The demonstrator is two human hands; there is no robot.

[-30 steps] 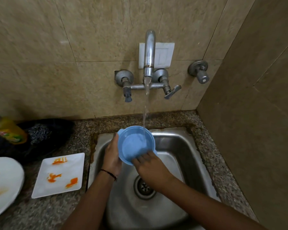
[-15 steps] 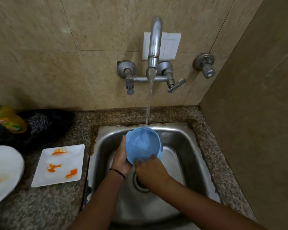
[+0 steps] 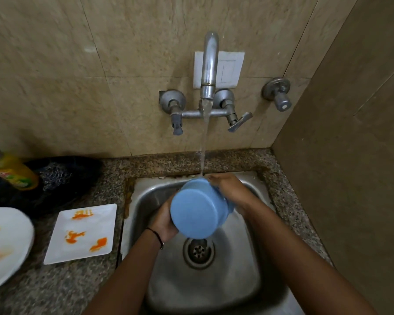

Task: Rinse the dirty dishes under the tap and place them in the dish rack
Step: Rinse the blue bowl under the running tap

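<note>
A blue bowl (image 3: 197, 212) lies tipped under the tap (image 3: 209, 64), base toward the person; the left hand (image 3: 165, 220) clasps its near side, the right hand (image 3: 228, 189) grips its far rim.

Both forearms (image 3: 291, 253) are bare, and a thin black band (image 3: 156, 235) circles the wrist of the left hand (image 3: 165, 220)

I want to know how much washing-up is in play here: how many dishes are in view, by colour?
Blue: 1, the bowl.
White: 2, the square plate and the round plate, both smeared with orange.
Total: 3 dishes.
</note>
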